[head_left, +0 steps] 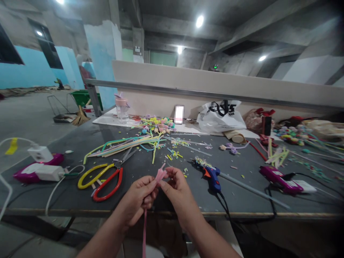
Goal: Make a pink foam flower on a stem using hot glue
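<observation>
Okay, so both our hands are up front by the near edge of the desk, and the grip is all about one small pink bundle. It sits right between our hands, frilly end up. Our left hand has it pinched between the thumb and curled fingers, pretty snug by the look of it. Our right hand is half curled, thumb and fingertips up against the frilly side; honestly we can't tell if that one is pinching or just touching. A pink strip dangles under the left hand, down past the desk edge, though our fingers hide whether it joins the bundle. Off to the left, scissors with one yellow and one red handle lie on the desk. Over on the right there's a blue glue gun, and beyond our hands, loose pastel strips.
</observation>
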Action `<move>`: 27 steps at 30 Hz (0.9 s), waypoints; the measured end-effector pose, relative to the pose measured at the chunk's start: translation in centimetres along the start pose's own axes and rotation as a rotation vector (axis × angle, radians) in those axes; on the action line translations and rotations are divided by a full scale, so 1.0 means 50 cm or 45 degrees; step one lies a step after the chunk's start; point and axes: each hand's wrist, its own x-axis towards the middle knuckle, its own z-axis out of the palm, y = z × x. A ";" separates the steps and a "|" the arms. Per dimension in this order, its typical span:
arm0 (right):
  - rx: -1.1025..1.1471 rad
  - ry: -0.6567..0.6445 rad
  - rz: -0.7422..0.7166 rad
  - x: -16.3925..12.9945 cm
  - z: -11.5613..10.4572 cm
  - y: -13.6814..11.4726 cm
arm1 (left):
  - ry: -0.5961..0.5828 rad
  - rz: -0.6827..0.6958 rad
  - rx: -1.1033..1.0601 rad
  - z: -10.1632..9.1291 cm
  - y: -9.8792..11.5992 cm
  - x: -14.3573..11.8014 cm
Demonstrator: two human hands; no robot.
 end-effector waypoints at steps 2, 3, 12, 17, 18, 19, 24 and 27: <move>0.003 0.009 0.021 -0.001 0.004 -0.004 | -0.006 0.008 0.005 0.000 0.000 -0.001; 0.004 0.015 0.031 -0.002 0.006 -0.006 | -0.012 0.016 0.006 -0.001 -0.001 -0.001; -0.014 -0.007 0.050 -0.003 0.006 -0.007 | -0.020 0.028 0.012 0.000 -0.002 0.001; -0.031 0.021 0.057 -0.003 0.009 -0.008 | -0.024 0.035 0.009 -0.002 -0.004 0.000; -0.027 0.022 0.051 -0.003 0.010 -0.008 | -0.024 0.031 0.007 -0.002 -0.005 0.000; -0.025 0.022 0.045 -0.003 0.010 -0.008 | -0.021 0.030 0.005 -0.002 -0.005 0.001; -0.032 0.009 0.022 0.002 0.008 -0.001 | -0.004 0.031 0.006 0.001 -0.002 0.000; -0.053 0.015 0.013 0.004 0.008 0.004 | 0.009 0.022 0.013 0.003 0.000 -0.001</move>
